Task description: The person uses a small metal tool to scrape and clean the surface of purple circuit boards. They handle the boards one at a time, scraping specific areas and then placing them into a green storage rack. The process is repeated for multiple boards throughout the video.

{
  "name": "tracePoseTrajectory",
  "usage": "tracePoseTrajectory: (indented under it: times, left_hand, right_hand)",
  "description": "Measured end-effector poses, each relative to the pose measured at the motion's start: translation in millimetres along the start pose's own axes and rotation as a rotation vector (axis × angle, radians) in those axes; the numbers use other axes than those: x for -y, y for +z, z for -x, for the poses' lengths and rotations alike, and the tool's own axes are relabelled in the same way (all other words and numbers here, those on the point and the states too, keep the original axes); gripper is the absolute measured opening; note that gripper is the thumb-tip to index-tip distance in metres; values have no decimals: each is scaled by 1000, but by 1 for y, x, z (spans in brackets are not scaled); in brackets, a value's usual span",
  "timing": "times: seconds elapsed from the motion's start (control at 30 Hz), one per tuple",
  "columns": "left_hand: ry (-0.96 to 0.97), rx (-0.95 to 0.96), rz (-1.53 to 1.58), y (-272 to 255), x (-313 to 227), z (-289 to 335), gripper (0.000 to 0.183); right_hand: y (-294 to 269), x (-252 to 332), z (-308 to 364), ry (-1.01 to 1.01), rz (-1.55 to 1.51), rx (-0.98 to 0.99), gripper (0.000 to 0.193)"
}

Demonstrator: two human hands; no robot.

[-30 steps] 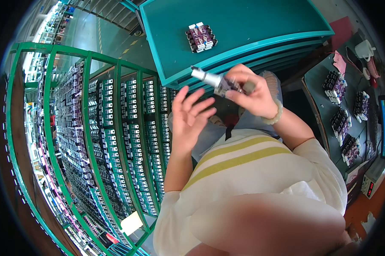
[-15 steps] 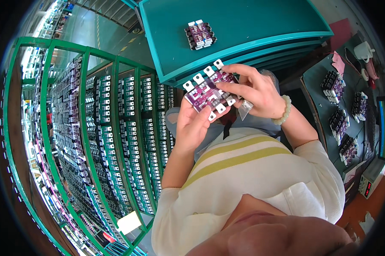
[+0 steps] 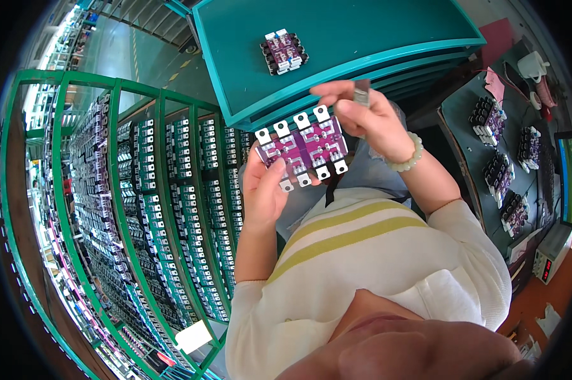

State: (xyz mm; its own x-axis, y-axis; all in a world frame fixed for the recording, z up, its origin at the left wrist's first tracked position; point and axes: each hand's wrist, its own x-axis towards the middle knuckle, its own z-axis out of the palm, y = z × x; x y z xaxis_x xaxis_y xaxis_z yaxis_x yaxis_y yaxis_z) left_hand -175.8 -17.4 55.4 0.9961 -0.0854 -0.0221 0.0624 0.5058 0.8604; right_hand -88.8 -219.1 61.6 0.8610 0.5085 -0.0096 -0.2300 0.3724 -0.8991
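Before the near edge of the teal table (image 3: 374, 38): left hand (image 3: 265, 190) holding purple board (image 3: 306, 151), right hand (image 3: 378, 120) hovering at its side

The purple board is hanging in the air, between the near edge of the teal table and the person's striped top (image 3: 355, 259), its broad face showing. Four white holed tabs are sticking out along its upper edge, four more along its lower edge. Left grip: clamping on the board at its left end, the thumb lying over the face near the lower left corner; the fingers beneath are mostly hiding.

The right hand is hovering by the board's upper right corner. Right grip: thumb and index finger are standing apart, the fingertips blurring. A small greyish piece (image 3: 361, 94) is showing among the fingers; cannot tell whether they are closing on it. A beaded bracelet (image 3: 409, 155) is circling the right wrist.

On the teal table, a second board (image 3: 284, 52) is lying nearer the left edge than the right. On the right, the dark table (image 3: 458, 117) is carrying four modules (image 3: 498, 174), two of them sitting near its left edge, and a white cup (image 3: 532, 66) is standing toward its far end. A box with a red display (image 3: 550, 256) is sitting by its near end. To the left, a green rack (image 3: 115, 164) is holding many upright rows of boards.
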Motion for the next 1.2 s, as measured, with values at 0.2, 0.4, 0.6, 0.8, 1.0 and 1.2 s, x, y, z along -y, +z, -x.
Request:
tracePoseTrajectory:
  times: [0.2, 0.4, 0.6, 0.8, 1.0, 1.2]
  left_hand:
    - [62, -103, -34, 9, 11, 0, 33]
    - [206, -178, -251, 15, 4, -12, 30]
    - [305, -315, -442, 18, 7, -16, 32]
    - [323, -396, -339, 25, 6, -17, 40]
    - [311, -402, -352, 31, 6, -14, 37]
    - [331, -376, -376, 31, 8, -16, 35]
  right_hand:
    - [18, -26, -7, -127, -47, -151, 21]
    - [18, -24, -4, -31, -131, -155, 26]
    - [27, -21, 0, -35, -242, -143, 32]
    - [31, -24, 2, -37, -274, -180, 33]
    - [31, -23, 5, -82, -245, -207, 34]
    - [30, -25, 6, -104, -202, -243, 33]
